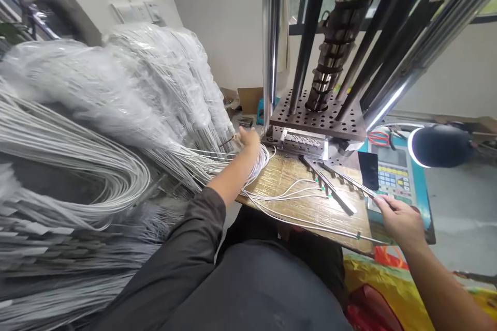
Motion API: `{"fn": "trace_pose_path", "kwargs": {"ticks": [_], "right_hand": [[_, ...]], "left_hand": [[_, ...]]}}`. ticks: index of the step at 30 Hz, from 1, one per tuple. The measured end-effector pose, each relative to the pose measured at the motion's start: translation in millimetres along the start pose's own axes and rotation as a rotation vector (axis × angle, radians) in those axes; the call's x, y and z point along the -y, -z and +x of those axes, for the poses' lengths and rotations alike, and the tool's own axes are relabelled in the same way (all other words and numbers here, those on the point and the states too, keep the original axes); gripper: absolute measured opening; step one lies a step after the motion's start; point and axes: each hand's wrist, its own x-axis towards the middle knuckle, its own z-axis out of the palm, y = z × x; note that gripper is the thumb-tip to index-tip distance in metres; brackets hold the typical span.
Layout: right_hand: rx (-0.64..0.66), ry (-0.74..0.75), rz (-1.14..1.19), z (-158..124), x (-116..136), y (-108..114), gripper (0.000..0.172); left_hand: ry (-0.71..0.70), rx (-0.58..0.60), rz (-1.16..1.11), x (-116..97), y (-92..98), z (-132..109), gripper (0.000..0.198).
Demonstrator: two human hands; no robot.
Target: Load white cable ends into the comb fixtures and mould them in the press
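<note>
Right hand [402, 222] is closed on the near end of a slotted metal strip [349, 181], whose far end reaches back to the foot of the press [318, 125]. Left hand [249, 138] is extended to the left of the press, above a loop of white cables [264, 165]; its fingers are bent, but whether they grip anything cannot be told. A second metal strip [336, 194] lies in front of the press, slanting toward the person and close to the held one. Three cable ends with green fittings [323, 189] rest beside this second strip. Further white leads run along the near edge of the board [279, 173], which is covered in shiny film and stands directly before the press.

Under the perforated plate of the press sits a metal mould [305, 139]. To the right of the press are noted a flat black slab [368, 170], a teal control unit [417, 191] with keypad, red-handled scissors [378, 138] and a black lamp [442, 146] with a lit rim. To the left of the press, large cable bundles [155, 83] are piled, partly wrapped in clear plastic.
</note>
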Motion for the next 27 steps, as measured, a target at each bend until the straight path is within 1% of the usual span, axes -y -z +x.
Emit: {"fn": "trace_pose_path", "kwargs": {"ticks": [1, 2, 3, 4, 6, 7, 8, 9, 11, 13, 14, 15, 17, 19, 22, 25, 27], "right_hand": [[0.016, 0.023, -0.026, 1, 0, -3, 0.04], [0.034, 0.044, -0.048, 4, 0, -7, 0.044], [0.05, 0.065, -0.075, 7, 1, -12, 0.047], [0.058, 0.087, -0.11, 11, 3, -16, 0.049], [0.066, 0.142, -0.193, 18, 7, -22, 0.05], [0.077, 0.169, -0.232, 21, 9, -22, 0.049], [0.085, 0.194, -0.272, 23, 12, -22, 0.047], [0.074, 0.213, -0.305, 23, 14, -19, 0.045], [0.016, 0.278, -0.339, 17, 21, -12, 0.042], [-0.027, 0.41, -0.332, 5, 30, -7, 0.042], [0.0, 0.49, -0.312, -2, 36, -7, 0.042], [0.062, 0.561, -0.284, -9, 42, -9, 0.042], [0.205, 0.635, -0.243, -19, 56, -19, 0.045], [0.286, 0.629, -0.243, -22, 68, -32, 0.047], [0.31, 0.557, -0.274, -18, 79, -46, 0.04], [0.311, 0.509, -0.257, -14, 81, -49, 0.04], [0.303, 0.492, -0.237, -14, 80, -46, 0.041]], "left_hand": [[-0.077, 0.045, 0.046, 12, -6.5, -10, 0.02], [-0.154, 0.12, 0.098, 25, -13.1, -22, 0.017], [-0.216, 0.224, 0.157, 39, -19.8, -36, 0.014], [-0.264, 0.353, 0.231, 53, -26.3, -50, 0.012], [-0.386, 0.604, 0.417, 77, -39.7, -76, 0.013], [-0.466, 0.693, 0.505, 86, -46.8, -85, 0.015], [-0.543, 0.744, 0.573, 91, -54.3, -92, 0.018], [-0.604, 0.765, 0.618, 94, -62.0, -96, 0.021], [-0.699, 0.805, 0.717, 93, -77.1, -98, 0.031], [-0.778, 0.912, 0.881, 87, -90.0, -94, 0.041], [-0.814, 0.976, 0.972, 83, -95.1, -91, 0.043], [-0.849, 1.032, 1.06, 80, -99.3, -88, 0.044], [-0.914, 1.087, 1.197, 76, -105.8, -84, 0.042], [-0.969, 1.084, 1.294, 75, -110.9, -80, 0.042], [-1.028, 1.098, 1.388, 74, -116.7, -76, 0.043], [-1.081, 1.147, 1.392, 72, -117.3, -72, 0.043], [-1.091, 1.16, 1.354, 69, -113.2, -70, 0.044]]}}
